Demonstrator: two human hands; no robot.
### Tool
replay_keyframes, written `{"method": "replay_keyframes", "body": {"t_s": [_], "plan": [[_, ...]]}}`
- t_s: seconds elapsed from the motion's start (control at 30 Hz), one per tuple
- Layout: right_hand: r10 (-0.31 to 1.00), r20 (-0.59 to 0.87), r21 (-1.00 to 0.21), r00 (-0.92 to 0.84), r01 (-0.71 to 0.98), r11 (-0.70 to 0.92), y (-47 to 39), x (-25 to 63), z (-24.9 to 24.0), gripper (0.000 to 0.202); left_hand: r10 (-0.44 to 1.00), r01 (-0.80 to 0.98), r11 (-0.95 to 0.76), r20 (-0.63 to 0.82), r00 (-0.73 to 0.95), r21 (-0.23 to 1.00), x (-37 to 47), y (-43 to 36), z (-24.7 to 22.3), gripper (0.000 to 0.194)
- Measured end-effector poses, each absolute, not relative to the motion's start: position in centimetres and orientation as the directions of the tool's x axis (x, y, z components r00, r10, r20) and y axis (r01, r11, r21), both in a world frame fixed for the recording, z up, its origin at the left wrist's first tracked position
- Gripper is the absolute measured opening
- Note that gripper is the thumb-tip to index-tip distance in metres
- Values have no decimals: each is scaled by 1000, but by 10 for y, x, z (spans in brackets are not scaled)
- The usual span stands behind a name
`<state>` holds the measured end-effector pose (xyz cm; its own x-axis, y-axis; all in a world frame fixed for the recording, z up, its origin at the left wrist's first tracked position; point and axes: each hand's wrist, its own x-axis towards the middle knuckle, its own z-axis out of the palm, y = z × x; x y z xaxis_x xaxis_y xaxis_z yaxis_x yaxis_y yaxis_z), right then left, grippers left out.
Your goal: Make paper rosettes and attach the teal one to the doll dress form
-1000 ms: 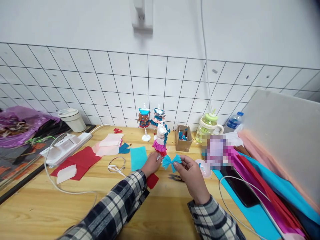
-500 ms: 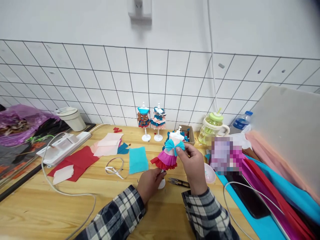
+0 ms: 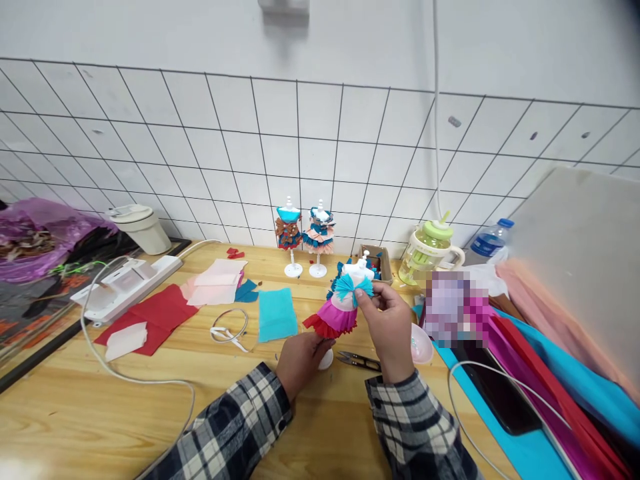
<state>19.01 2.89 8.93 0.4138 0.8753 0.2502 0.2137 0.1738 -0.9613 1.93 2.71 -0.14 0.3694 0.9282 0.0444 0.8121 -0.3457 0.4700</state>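
Observation:
A small white dress-form stand wears a paper dress with a magenta and red pleated skirt. My left hand is closed around the stand's stem, just under the skirt; the round white base shows beside my fingers. Between the thumb and fingers of my right hand is a fan-pleated blue paper bow, held against the chest of the dress. Thread snips lie on the table below, between my hands.
Two dressed mini stands are by the wall. A turquoise sheet, red paper and a wire loop lie left. Right are a pink dish, a phone, coloured paper rolls and a green-lidded cup. A scrap box sits behind.
The view has tipped slightly downward, and the wall socket has mostly left the top edge. My hands keep almost the same hold on the stand and the bow.

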Motion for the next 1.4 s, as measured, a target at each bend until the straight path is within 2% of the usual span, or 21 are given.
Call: {"method": "replay_keyframes", "body": {"t_s": [0.13,0.23,0.33,0.47,0.53,0.67,0.8,0.9,1.0,1.07,1.17,1.3,1.4], "plan": [[829,309,-946,466,238,218,27,185,94,30,933,820,-336,42,358,464,19,29,0,37],[812,324,-946,485,172,274,25,181,95,42,928,817,-361,89,361,449,18,30,-1,33],[800,328,-945,503,180,275,22,175,96,55,922,824,-384,137,361,416,18,29,-4,29],[745,379,-925,548,234,299,21,171,95,52,915,855,-397,73,397,334,22,22,-7,26],[727,408,-913,552,268,309,22,171,93,48,909,853,-402,38,414,334,25,18,-8,25],[710,477,-867,518,412,282,24,172,88,31,919,800,-347,6,395,490,29,16,-9,27],[657,573,-816,490,410,407,20,172,88,19,924,667,-286,13,383,688,29,19,-7,26],[542,714,-693,443,559,455,16,173,91,12,925,636,-274,15,381,721,29,20,-7,29],[421,882,-409,211,786,463,13,176,92,10,922,668,-295,20,387,683,28,20,-8,29],[407,909,-291,92,838,461,13,176,90,18,917,682,-319,31,398,658,28,20,-9,29],[451,891,-278,55,851,445,14,177,88,23,915,710,-345,52,400,614,27,20,-11,26],[469,880,-293,72,860,418,14,179,89,17,916,768,-353,31,400,534,26,19,-10,25],[465,883,-265,61,883,387,14,180,90,17,918,774,-347,24,395,530,26,19,-9,25]]}}
